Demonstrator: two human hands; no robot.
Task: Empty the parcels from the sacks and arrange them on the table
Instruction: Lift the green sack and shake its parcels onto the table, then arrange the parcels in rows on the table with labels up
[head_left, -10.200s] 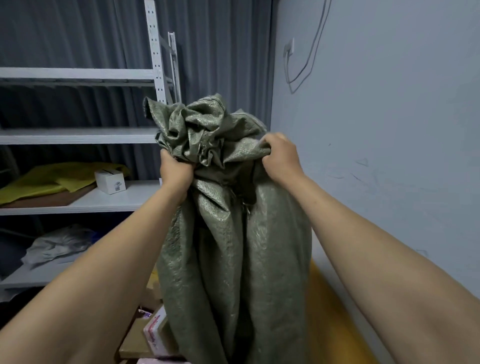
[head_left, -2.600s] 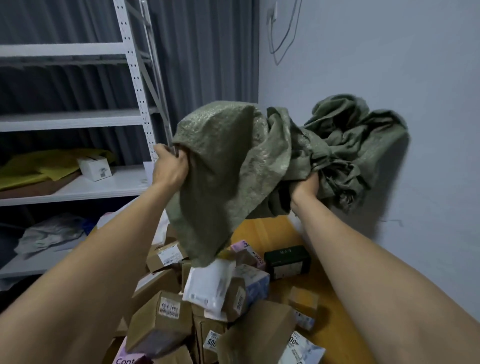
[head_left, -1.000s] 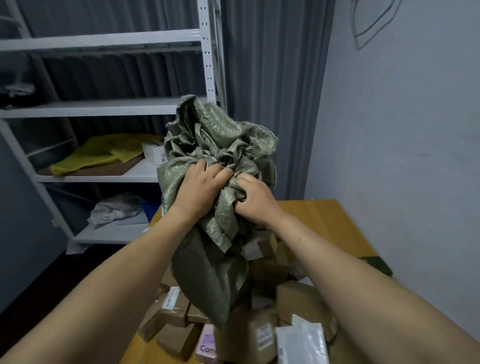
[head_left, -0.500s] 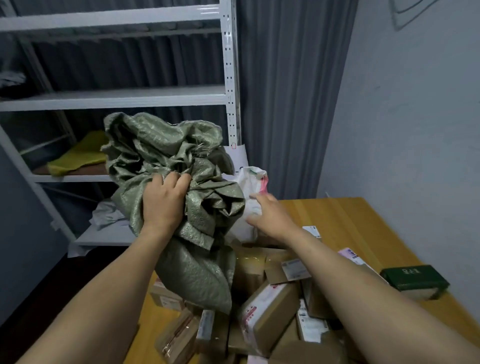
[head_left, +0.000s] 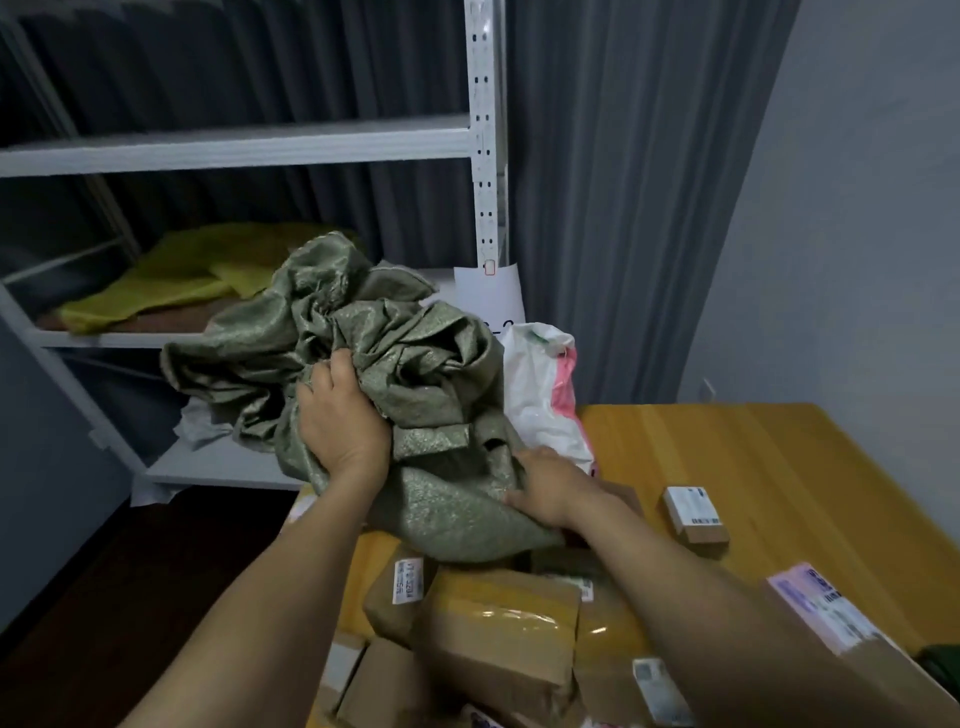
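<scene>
the sack (head_left: 395, 384), now a crumpled wad, has dropped to just above the parcels (head_left: 498, 623) heaped on the worktop (head_left: 779, 467). the left hand (head_left: 343, 421) grips it, fingers dug into the folds. the right hand (head_left: 545, 486) has left the white bag (head_left: 540, 384) for the sack's lower fold; its fingertips are hidden, so i cannot tell if it grips. the sack looks emptied; arranging comes next.

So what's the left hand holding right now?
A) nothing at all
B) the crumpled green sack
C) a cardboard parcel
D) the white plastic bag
B: the left hand has its fingers curled into the crumpled green sack, which is bunched up above the parcels on the table.
</scene>
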